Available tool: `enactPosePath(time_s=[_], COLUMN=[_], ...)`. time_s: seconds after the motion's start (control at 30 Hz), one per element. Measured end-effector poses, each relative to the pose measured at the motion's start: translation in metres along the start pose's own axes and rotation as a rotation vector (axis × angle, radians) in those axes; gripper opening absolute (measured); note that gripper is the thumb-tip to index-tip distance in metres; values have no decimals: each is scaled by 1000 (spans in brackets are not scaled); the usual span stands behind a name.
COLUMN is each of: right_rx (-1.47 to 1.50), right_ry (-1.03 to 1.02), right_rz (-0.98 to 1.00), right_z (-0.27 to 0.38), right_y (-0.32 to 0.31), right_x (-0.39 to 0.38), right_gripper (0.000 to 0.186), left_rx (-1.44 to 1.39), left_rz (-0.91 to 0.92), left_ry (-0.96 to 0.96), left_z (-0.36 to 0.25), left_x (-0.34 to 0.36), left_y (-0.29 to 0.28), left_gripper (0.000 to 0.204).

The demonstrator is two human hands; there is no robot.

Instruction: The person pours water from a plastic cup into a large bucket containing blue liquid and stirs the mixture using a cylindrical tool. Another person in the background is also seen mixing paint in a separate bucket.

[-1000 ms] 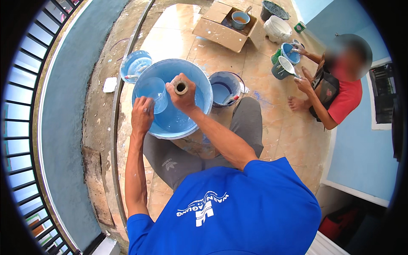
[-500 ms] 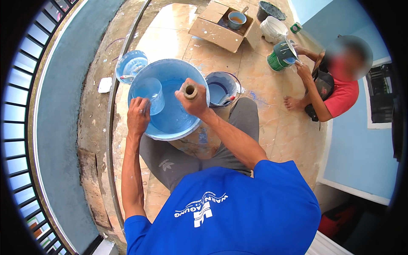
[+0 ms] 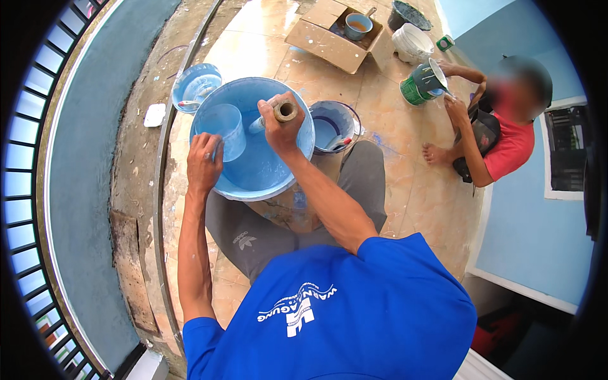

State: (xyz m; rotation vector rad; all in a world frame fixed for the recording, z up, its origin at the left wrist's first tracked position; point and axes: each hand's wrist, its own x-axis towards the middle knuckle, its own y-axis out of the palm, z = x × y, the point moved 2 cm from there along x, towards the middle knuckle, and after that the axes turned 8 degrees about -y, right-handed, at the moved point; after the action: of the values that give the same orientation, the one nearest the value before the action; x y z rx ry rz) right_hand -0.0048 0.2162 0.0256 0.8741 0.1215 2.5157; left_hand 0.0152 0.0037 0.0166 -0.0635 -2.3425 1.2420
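Note:
A large blue bucket (image 3: pixel 308 161) with light blue paint in it stands between my legs. At its left rim my left hand (image 3: pixel 204 161) is closed on the edge of a translucent blue plastic container (image 3: pixel 229 130) tilted inside the bucket; the exact grip is partly hidden. My right hand (image 3: pixel 278 130) is wrapped round a thick hollow pipe (image 3: pixel 257 125), its open end pointing up and its lower part reaching into the bucket. To the right sits a smaller bucket (image 3: pixel 324 106) with a red-handled brush (image 3: pixel 341 144) in it.
A small blue pail (image 3: pixel 179 84) with a brush lies beyond the bucket at left. Farther off are a cardboard box (image 3: pixel 329 44) holding a saucepan (image 3: pixel 355 30), a white bucket (image 3: pixel 413 42) and a black basin (image 3: pixel 405 14). A squatting person (image 3: pixel 506 136) at right handles a green tin (image 3: pixel 415 88).
The pipe in my right hand has tilted, and more of its lower length shows. My left hand stays by the container. The person at right has tipped the green tin.

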Motion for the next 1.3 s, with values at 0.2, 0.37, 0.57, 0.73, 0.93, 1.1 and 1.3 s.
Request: enactPosePath(time_s=[0.2,0.37,0.57,0.73,0.93,1.1,1.3], right_rx=[43,30,-136,6,14,54,-93], right_ry=[128,92,-63,-51,43,119,-3], right_rz=[135,373,365,106,169,372,362], right_z=[-6,29,31,7,-11,36,48], right_y=[-14,-38,-46,-26,-16,-48,-64], right_x=[-30,-37,-8,11,-11,-43,-24], right_gripper=[21,21,24,23,24,25,27], left_rx=[1,15,20,27,37,45,54], left_rz=[8,-2,10,13,35,39,24], left_ry=[-5,-1,-13,-4,-3,3,16], left_z=[1,2,3,3,0,2,1], left_x=[-2,-1,-2,0,0,-1,-2], left_y=[4,6,4,4,3,6,6], left_gripper=[14,15,14,14,13,14,11])
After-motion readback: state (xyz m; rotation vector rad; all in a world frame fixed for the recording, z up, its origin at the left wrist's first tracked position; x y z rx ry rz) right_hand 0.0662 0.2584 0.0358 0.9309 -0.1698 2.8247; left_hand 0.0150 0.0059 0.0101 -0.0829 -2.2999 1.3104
